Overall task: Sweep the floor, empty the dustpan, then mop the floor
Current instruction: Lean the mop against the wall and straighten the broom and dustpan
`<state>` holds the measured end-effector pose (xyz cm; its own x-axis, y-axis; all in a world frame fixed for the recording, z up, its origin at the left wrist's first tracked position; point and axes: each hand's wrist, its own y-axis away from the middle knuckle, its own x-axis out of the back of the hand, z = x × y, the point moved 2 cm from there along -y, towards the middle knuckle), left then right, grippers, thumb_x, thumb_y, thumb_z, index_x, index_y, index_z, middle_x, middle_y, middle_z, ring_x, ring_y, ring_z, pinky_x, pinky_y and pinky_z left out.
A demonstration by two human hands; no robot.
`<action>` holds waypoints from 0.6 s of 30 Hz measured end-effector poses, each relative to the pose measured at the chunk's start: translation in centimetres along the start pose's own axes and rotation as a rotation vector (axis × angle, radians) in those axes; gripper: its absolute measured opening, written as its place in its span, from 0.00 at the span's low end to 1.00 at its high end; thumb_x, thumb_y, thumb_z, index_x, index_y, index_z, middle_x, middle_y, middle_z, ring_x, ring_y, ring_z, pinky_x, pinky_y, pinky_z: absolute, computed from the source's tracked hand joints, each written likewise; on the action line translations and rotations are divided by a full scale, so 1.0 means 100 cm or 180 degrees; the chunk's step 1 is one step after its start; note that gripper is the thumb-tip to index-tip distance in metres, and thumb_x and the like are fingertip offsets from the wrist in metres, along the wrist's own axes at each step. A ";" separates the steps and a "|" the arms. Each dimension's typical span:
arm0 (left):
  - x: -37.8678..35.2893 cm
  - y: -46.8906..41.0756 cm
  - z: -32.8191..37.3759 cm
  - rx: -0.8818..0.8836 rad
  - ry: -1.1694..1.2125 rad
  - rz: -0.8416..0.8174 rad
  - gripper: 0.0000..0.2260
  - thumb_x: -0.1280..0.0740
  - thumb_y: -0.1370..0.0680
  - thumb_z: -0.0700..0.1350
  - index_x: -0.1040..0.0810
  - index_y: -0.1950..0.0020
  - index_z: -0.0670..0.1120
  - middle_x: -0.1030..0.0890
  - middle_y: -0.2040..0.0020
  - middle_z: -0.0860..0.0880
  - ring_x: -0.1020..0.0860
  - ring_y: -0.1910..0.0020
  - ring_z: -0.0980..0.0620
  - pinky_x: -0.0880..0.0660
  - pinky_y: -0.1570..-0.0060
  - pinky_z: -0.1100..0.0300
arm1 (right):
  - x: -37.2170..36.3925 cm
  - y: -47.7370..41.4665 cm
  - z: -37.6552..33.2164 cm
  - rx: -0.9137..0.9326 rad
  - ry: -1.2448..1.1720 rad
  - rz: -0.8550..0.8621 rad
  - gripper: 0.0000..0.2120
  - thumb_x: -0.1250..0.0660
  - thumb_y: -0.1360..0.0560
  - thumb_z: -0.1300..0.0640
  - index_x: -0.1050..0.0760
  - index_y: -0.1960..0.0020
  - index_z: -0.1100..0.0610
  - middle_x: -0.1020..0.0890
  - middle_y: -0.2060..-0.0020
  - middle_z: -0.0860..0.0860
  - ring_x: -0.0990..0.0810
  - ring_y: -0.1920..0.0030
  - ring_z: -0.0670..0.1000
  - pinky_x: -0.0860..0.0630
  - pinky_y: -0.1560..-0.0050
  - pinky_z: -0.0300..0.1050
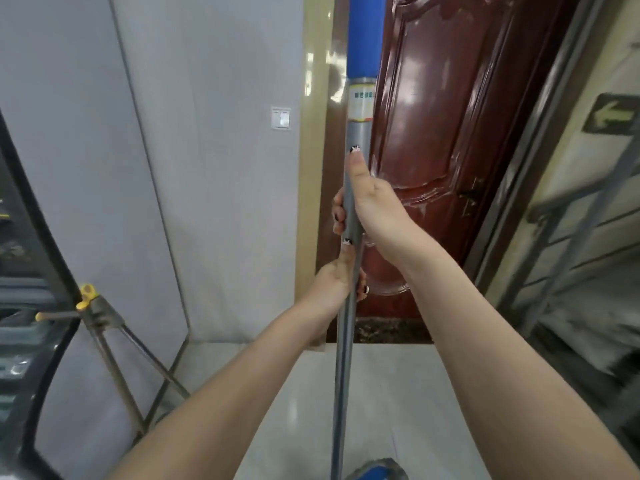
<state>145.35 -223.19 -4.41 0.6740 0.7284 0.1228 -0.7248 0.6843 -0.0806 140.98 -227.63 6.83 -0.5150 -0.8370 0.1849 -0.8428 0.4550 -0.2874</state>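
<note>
Right hand wraps the pole, fingers curled round it and thumb laid straight up the shaft. Left hand grips the same pole just below, its thumb also pointing up. The pole stands nearly upright in mid-view, with a blue grip and a label above the hands. Its blue mop head shows at the bottom edge, low over the pale floor. Behind are a red-brown door and a grey wall with a switch. A stand is at the left.
</note>
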 end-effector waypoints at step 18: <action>0.092 -0.241 -0.001 -0.0214 -0.0216 0.0250 0.27 0.55 0.19 0.59 0.32 0.67 0.43 0.28 0.70 0.46 0.28 0.71 0.52 0.29 0.63 0.65 | -0.027 -0.272 0.062 0.0017 -0.0347 -0.0184 0.30 0.48 0.24 0.33 0.30 0.67 0.59 0.26 0.79 0.49 0.24 0.75 0.51 0.24 0.67 0.41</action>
<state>168.98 -232.97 -1.45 0.6027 0.7774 0.1801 -0.7622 0.6276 -0.1584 166.22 -239.65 8.31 -0.4453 -0.8900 0.0982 -0.8696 0.4038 -0.2842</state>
